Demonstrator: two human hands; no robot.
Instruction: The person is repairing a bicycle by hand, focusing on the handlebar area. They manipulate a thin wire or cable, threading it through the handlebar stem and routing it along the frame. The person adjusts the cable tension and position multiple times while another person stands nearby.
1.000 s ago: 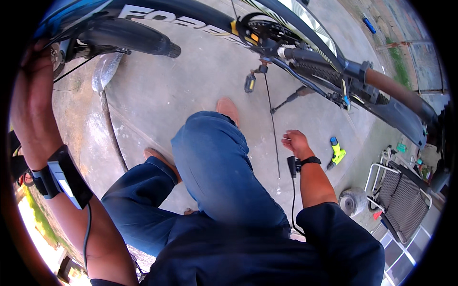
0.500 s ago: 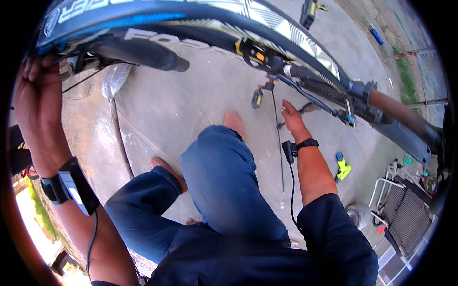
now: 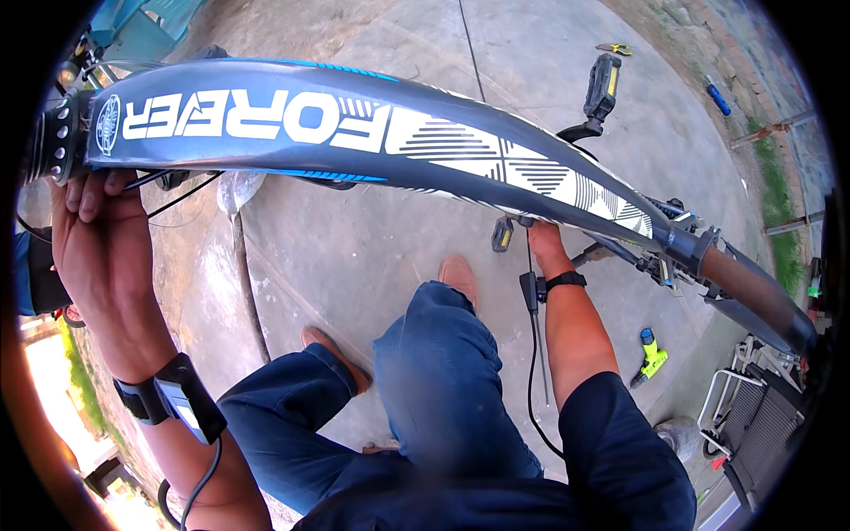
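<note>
Bicycle frame point(image 3: 372, 133) is stretched across the upper half of the view, its dark surface marked with white lettering and patterning; at its front end, near the studded collar point(image 3: 62, 137), the underside is touched by the left hand point(image 3: 106, 239), palm turned up and fingers bent — how firmly it is gripped cannot be told; the right hand point(image 3: 549, 250) is partly hidden beneath the frame, just beside the near pedal point(image 3: 503, 235) — whether anything is grasped there cannot be told; on the concrete floor point(image 3: 390, 265), a yellow-green tool point(image 3: 651, 356) is seen at the right, and yellow-handled pliers point(image 3: 614, 50) are seen beyond the far pedal point(image 3: 603, 88).
</note>
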